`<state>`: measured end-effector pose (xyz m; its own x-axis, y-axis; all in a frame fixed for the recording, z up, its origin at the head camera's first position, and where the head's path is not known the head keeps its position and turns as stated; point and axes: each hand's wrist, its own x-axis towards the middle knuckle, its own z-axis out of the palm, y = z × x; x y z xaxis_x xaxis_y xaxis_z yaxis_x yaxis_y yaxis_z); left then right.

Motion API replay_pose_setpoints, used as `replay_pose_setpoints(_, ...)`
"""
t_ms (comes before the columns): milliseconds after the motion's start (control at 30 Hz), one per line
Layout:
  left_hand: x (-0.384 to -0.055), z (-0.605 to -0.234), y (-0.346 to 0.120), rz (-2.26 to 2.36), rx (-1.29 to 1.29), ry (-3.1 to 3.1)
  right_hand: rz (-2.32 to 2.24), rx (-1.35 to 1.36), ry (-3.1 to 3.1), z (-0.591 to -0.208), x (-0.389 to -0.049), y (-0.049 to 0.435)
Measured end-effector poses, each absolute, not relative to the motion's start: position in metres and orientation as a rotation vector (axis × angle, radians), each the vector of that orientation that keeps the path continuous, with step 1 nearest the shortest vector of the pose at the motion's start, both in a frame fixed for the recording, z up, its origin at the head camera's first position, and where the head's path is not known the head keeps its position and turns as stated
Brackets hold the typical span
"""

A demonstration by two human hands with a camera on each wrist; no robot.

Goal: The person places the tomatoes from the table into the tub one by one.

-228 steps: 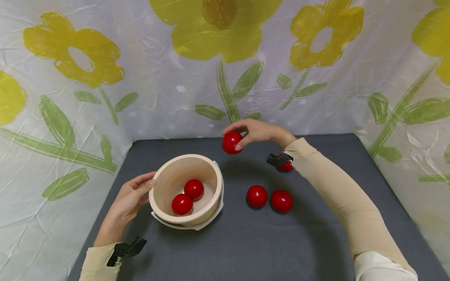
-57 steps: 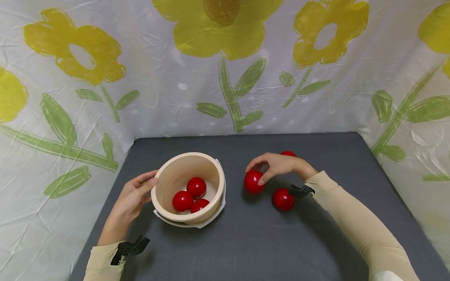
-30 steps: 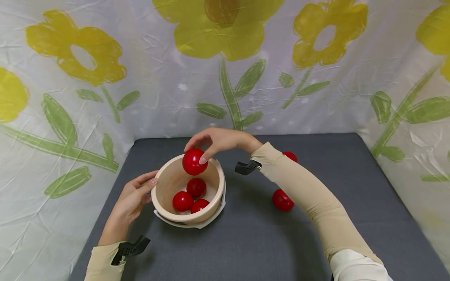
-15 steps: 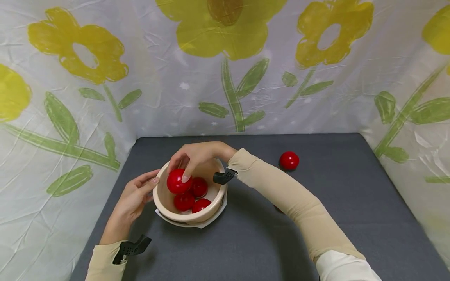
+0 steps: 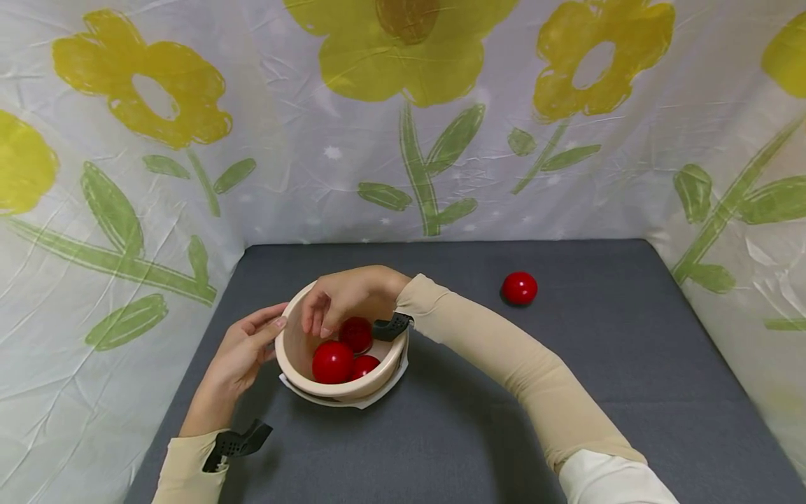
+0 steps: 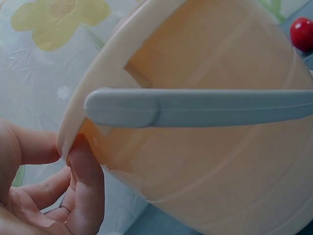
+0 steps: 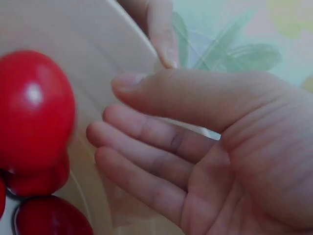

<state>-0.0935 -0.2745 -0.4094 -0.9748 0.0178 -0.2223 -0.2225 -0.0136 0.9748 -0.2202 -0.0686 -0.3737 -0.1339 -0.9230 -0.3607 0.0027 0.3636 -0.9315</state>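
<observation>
My left hand pinches the rim of a cream-coloured bucket, thumb on one side and fingers on the other in the left wrist view. The bucket's pale grey handle hangs against its outer wall. Inside the mouth of the bucket is my right hand, its fingers loosely bent and nothing between them. In the right wrist view a glossy red ball is just apart from those fingertips, above other red balls. From the head, several red balls show in the bucket.
One more red ball lies on the dark grey table cover, at the back right. My right forearm crosses the table and hides part of it. A flowered cloth hangs behind and at both sides.
My right hand has carried a red ball from the table into the bucket and let go of it; the ball has dropped onto the others. My left hand keeps its hold on the rim.
</observation>
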Motion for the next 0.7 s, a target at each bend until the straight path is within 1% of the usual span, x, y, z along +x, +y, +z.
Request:
replay_pose_setpoints(100,-0.094,-0.409,-0.274,2.114,-0.221,2.075,-1.002,-0.879,1.482,-0.374,-0.221,-0.07)
replay_pose_setpoints(300,-0.094,-0.409,-0.274,2.111,-0.223,2.077,-0.959,-1.012,1.501,-0.377,-0.224,-0.07)
replay_pose_setpoints(367,-0.094,-0.409,-0.274,2.112,-0.221,2.074,-0.981,-0.994,1.491,-0.375,-0.225,-0.068)
replay_pose_setpoints(467,-0.094,-0.409,-0.274,2.097,-0.22,2.083,-0.988,-1.077,1.52,-0.365,-0.229,-0.063)
replay_pose_setpoints(633,-0.094,-0.409,-0.274,2.066,-0.228,2.114,-0.949,-1.394,1.614,-0.338,-0.245,-0.045)
replay_pose_setpoints(700,-0.094,-0.41,-0.274,2.061,-0.227,2.122,-0.978,-1.409,1.628,-0.328,-0.25,-0.032)
